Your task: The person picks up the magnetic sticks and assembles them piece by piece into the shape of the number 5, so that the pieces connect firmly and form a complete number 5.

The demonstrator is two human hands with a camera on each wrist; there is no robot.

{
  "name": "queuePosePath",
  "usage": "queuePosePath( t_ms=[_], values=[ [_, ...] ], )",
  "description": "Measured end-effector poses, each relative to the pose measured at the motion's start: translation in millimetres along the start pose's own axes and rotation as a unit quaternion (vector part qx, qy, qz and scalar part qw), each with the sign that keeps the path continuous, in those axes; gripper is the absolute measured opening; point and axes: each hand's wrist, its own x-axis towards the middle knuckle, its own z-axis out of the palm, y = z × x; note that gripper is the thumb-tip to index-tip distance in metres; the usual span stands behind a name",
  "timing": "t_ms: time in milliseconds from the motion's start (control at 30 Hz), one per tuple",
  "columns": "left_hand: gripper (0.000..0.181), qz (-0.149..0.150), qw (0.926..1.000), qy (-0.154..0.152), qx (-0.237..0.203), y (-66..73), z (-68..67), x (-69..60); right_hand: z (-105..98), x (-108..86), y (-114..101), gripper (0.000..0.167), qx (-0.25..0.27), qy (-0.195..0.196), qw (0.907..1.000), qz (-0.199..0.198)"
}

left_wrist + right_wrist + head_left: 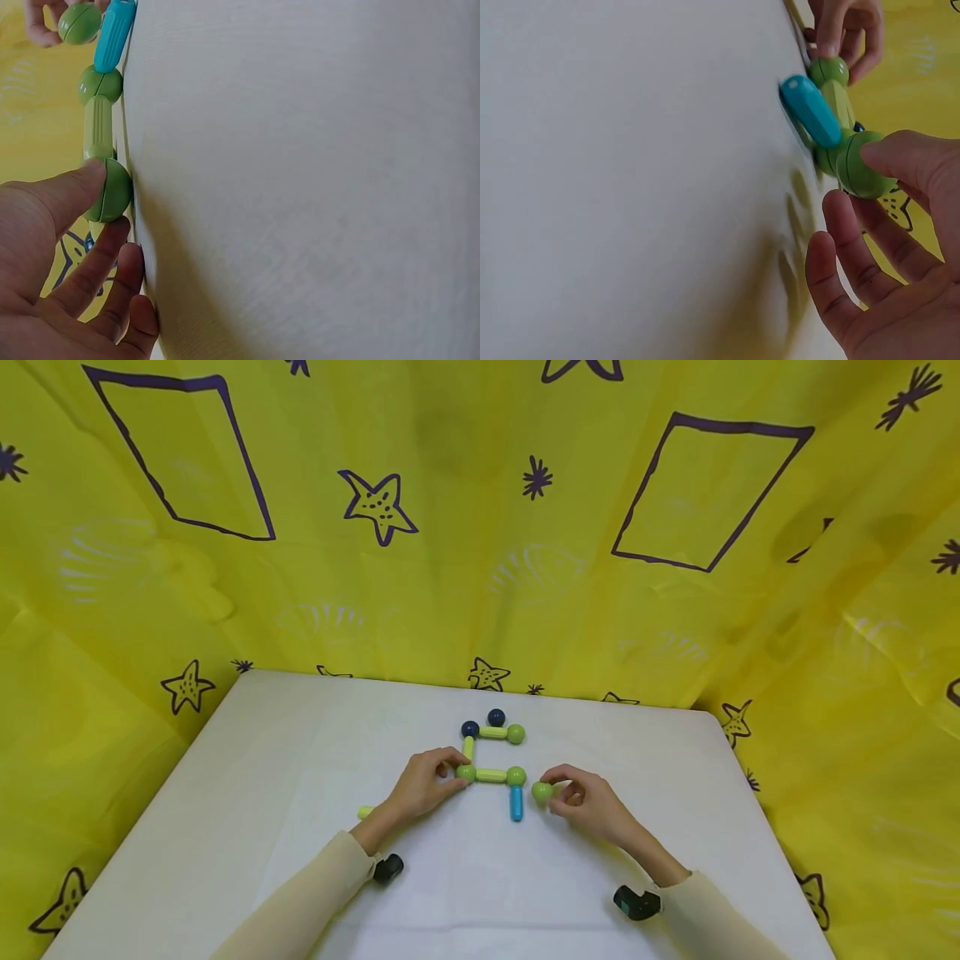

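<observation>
My left hand (pixel 425 783) pinches a green ball (pixel 114 191) at the near left corner of a joined figure of rods and balls. From that ball a yellow-green rod (pixel 491 776) runs right to another green ball (pixel 516 775), where a blue rod (pixel 517 804) points toward me. A second yellow-green rod (pixel 468 747) goes back to a dark blue ball (pixel 470 729), then a third rod (pixel 492 732) leads to a green ball (pixel 516 734). Just right of the blue rod, my right hand (pixel 592 803) holds a loose green ball (pixel 864 166) between thumb and fingers, apart from the figure.
Behind the figure lies another dark blue ball (pixel 496 717). A yellow-green piece (pixel 365 812) shows partly beside my left wrist. Everything rests on a white table (pixel 285 735), with a yellow patterned curtain (pixel 450 585) along its back and sides.
</observation>
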Motion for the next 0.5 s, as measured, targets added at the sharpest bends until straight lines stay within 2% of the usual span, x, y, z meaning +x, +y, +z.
queuePosePath(
  t_ms=[233, 500],
  values=[
    [0.024, 0.003, 1.0, 0.0, 0.002, -1.7, 1.4, 1.8, 14.8, -16.8, -1.9, 0.029, 0.022, -0.015, 0.9996, -0.004],
    [0.024, 0.008, 1.0, 0.0, 0.0, -2.1, 0.9, 1.6, 26.7, -26.3, -8.0, 0.03, 0.034, -0.022, 0.9992, -0.004]
  ],
)
